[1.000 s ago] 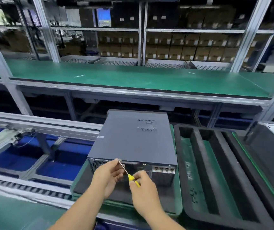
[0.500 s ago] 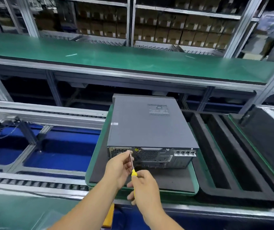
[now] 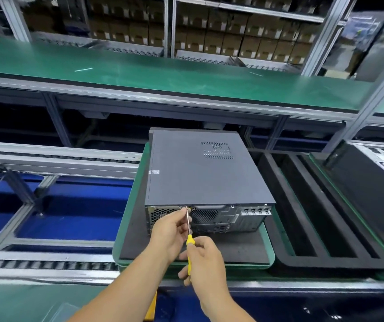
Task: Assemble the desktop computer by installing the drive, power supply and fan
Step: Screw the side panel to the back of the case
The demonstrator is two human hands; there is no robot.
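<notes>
Head view: the desktop computer [image 3: 206, 173] lies on the green-rimmed pallet [image 3: 126, 231], rear panel at its near edge. The right hand [image 3: 206, 259] grips the screwdriver [image 3: 189, 233]; the left hand [image 3: 170, 231] pinches its shaft. A tilted tip could slip off the screw and strip it or scratch the panel.

I count one dark grey metal desktop computer case [image 3: 200, 173] at the centre of the frame, lying on one green-rimmed tray with a black foam pad [image 3: 244, 249]. I hold one yellow-handled screwdriver with a thin metal shaft [image 3: 189, 238] at lower centre, using two bare hands: my left hand [image 3: 170, 231] and my right hand [image 3: 206, 259]. One black foam insert with two long slots [image 3: 314, 219] sits at the right. One long green workbench top [image 3: 163, 73] crosses the upper frame. The brown cardboard boxes [image 3: 232, 36] on the upper shelves are too many and too blurred to count.
</notes>
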